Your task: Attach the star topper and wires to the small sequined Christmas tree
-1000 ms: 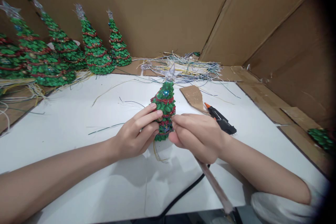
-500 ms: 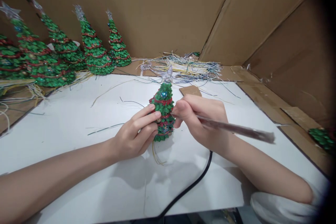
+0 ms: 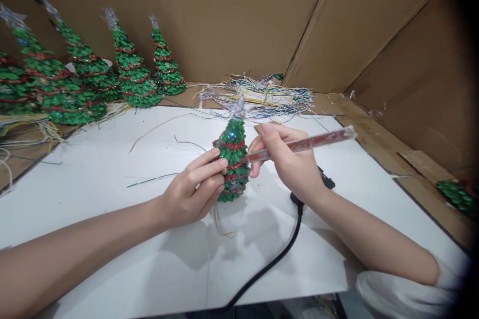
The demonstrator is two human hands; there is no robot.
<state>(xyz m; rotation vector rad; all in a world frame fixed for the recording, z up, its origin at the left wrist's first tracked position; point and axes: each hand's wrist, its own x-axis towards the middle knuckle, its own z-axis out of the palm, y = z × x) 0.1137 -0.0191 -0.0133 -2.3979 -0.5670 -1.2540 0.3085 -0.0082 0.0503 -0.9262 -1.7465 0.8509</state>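
A small green Christmas tree figurine [image 3: 232, 179] with red garlands, a blue ball and a clear star on top stands upright on the white board. My left hand [image 3: 198, 184] grips its left side, fingers wrapped against the branches. In my right hand [image 3: 286, 157] is a slim stick-like tool [image 3: 322, 140], its red-brown handle covered in clear film. Its narrow tip meets the right side of the figurine at mid-height; whether it is a brush or another tool I cannot tell. Thin yellowish wires [image 3: 220, 227] trail from under the figurine's base.
Several similar trees [image 3: 136, 70] stand at the back left. A heap of thin wires [image 3: 269, 94] lies along the back edge. A black cable [image 3: 273, 264] with a plug crosses the front of the white board [image 3: 93, 239]. Cardboard walls [image 3: 232, 15] enclose the far side.
My right hand has turned, so the tool's rear end has swung upward and to the left. The black plug shows beside my wrist now. My left hand and the figurine stay nearly still.
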